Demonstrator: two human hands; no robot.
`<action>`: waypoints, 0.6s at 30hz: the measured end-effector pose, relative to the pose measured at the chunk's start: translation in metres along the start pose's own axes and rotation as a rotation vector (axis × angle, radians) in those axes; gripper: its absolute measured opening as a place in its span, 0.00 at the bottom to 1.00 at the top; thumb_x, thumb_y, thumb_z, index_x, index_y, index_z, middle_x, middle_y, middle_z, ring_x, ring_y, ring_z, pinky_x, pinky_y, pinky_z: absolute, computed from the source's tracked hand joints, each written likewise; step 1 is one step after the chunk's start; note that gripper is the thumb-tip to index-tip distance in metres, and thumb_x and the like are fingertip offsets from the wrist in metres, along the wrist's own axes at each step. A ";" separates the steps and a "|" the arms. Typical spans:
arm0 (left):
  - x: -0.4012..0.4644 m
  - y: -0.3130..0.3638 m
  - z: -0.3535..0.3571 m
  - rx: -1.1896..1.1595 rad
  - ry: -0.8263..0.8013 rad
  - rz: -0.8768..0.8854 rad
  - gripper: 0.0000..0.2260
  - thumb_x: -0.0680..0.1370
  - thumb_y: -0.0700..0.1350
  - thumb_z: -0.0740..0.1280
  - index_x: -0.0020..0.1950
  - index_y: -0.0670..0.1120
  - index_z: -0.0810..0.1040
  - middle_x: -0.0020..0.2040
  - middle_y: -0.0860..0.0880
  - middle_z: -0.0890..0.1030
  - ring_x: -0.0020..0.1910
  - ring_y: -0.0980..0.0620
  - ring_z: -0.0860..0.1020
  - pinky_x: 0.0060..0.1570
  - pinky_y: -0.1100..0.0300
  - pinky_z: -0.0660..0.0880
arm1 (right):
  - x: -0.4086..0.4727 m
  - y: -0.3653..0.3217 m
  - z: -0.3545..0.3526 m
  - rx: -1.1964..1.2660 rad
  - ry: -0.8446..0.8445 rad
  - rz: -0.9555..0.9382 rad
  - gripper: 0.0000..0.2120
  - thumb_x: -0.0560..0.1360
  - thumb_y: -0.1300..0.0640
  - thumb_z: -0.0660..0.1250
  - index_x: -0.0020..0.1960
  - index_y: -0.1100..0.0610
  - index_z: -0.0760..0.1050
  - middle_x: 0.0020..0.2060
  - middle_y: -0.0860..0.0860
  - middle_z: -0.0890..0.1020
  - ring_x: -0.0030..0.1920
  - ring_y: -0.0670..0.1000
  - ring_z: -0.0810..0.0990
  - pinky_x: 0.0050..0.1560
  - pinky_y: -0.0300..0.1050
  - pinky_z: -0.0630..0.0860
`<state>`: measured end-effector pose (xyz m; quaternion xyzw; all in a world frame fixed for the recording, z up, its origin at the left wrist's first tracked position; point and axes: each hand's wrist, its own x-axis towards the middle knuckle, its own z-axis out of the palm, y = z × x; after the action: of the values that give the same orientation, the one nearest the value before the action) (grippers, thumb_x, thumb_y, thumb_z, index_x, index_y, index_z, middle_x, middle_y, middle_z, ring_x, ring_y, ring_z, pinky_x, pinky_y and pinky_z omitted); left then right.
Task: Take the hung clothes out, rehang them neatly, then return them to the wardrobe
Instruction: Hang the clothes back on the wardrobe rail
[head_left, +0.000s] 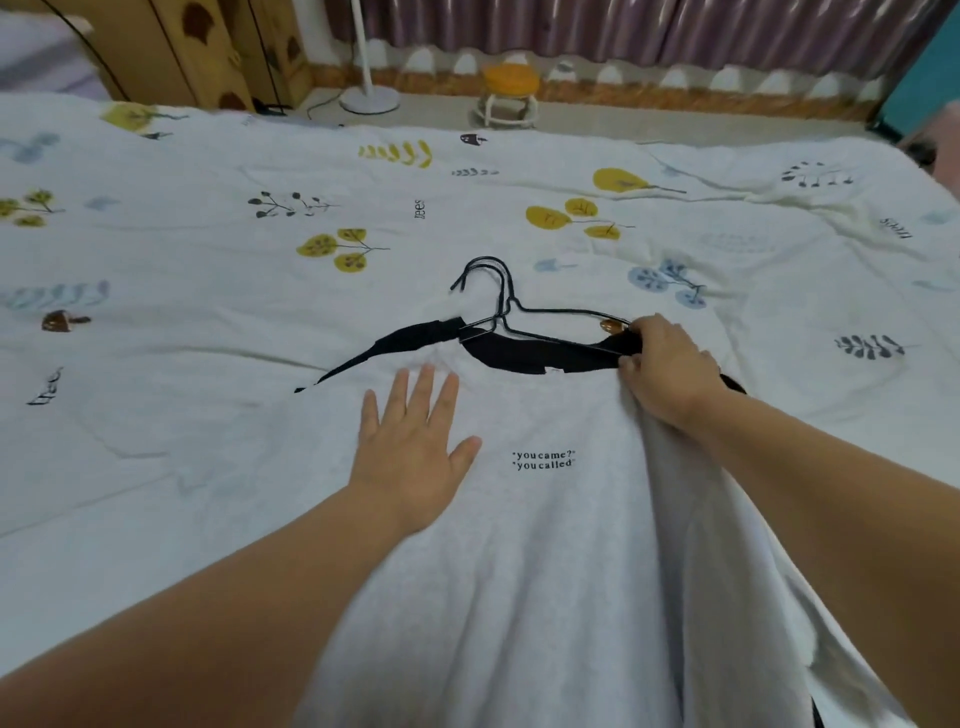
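A white T-shirt (519, 545) with small black lettering lies spread on the bed, on top of a black garment (524, 353) whose edge shows at the collar. Two thin black wire hangers (498, 306) lie at the neckline, their hooks pointing away from me. My left hand (415, 457) rests flat, fingers spread, on the shirt's chest left of the lettering. My right hand (665, 369) grips the shirt's right shoulder together with the hanger's end and the black fabric, bunching the white cloth below it.
The bed's white quilt (260, 234) with leaf prints fills the view. Beyond its far edge stand a white lamp base (370, 98), a small orange stool (508, 93), a patterned wardrobe (208, 52) at the back left and curtains (623, 31).
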<state>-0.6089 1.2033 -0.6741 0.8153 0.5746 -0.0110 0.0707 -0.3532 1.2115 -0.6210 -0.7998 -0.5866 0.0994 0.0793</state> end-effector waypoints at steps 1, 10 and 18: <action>0.000 -0.001 0.005 0.003 0.025 0.003 0.31 0.77 0.63 0.40 0.76 0.51 0.37 0.77 0.50 0.38 0.75 0.48 0.35 0.70 0.46 0.33 | 0.002 0.001 0.002 0.032 -0.016 0.027 0.14 0.78 0.56 0.59 0.61 0.59 0.65 0.60 0.57 0.72 0.62 0.59 0.68 0.61 0.56 0.64; -0.001 0.000 0.013 0.004 0.018 -0.026 0.30 0.77 0.63 0.40 0.76 0.52 0.38 0.77 0.51 0.37 0.74 0.49 0.34 0.69 0.46 0.30 | -0.023 0.004 0.016 -0.101 0.138 0.002 0.09 0.78 0.57 0.60 0.51 0.63 0.65 0.47 0.64 0.79 0.48 0.63 0.76 0.39 0.48 0.62; -0.052 -0.003 -0.050 -0.032 -0.158 0.054 0.25 0.81 0.54 0.52 0.76 0.48 0.52 0.76 0.47 0.54 0.75 0.49 0.53 0.72 0.55 0.52 | -0.119 -0.003 -0.030 0.094 -0.053 -0.041 0.07 0.79 0.52 0.56 0.47 0.54 0.61 0.40 0.55 0.78 0.40 0.58 0.75 0.36 0.47 0.64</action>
<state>-0.6326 1.1625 -0.6195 0.8258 0.5452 -0.0643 0.1291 -0.3831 1.0987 -0.5834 -0.7801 -0.5995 0.1465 0.1032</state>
